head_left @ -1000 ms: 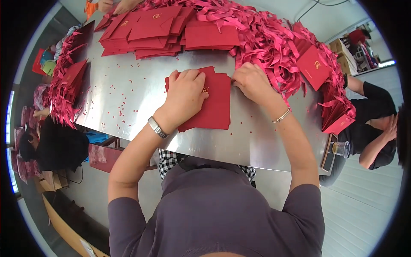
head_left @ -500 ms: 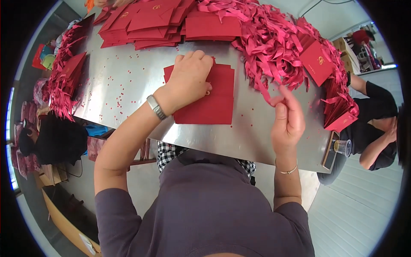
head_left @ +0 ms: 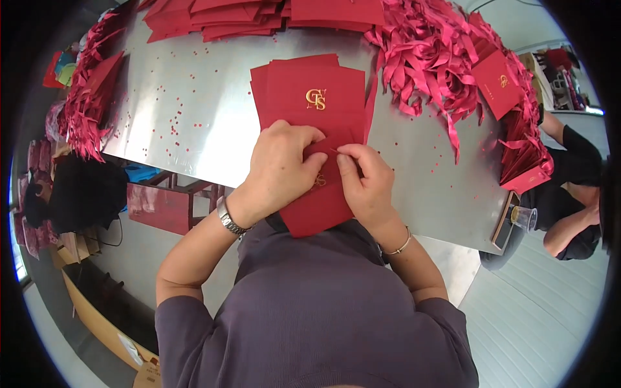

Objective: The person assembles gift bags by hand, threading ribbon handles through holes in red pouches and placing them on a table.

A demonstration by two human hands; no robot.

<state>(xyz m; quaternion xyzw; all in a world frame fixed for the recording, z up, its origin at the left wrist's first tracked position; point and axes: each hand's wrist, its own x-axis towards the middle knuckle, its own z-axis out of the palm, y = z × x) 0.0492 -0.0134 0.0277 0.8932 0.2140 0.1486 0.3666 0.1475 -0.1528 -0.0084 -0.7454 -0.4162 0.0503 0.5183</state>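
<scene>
A flat red paper bag point(head_left: 314, 216) with a gold emblem lies tilted at the table's near edge, its lower end reaching toward my body. My left hand point(head_left: 281, 161) is closed on it, with thumb and fingertips near its middle. On the bag's right side, my right hand point(head_left: 367, 181) pinches the thin end of a red ribbon. A strip of that ribbon point(head_left: 370, 97) seems to run up along the right edge. Beneath and beyond, more flat red bags point(head_left: 294, 60) overlap, and another gold emblem shows above my fingers.
Stacked red bags point(head_left: 239, 14) line the far edge. A heap of pink-red ribbons point(head_left: 427, 55) lies at far right, with ribboned bags point(head_left: 498, 84) beyond. More ribboned bags point(head_left: 97, 90) stand at left. A plastic cup point(head_left: 524, 218) is at the right corner; a co-worker's arm point(head_left: 569, 220) is nearby.
My right hand has come from the ribbon heap leftward to the bag, bringing a ribbon. My left hand has moved nearer to me, and a bag with gold emblem now lies under both hands.
</scene>
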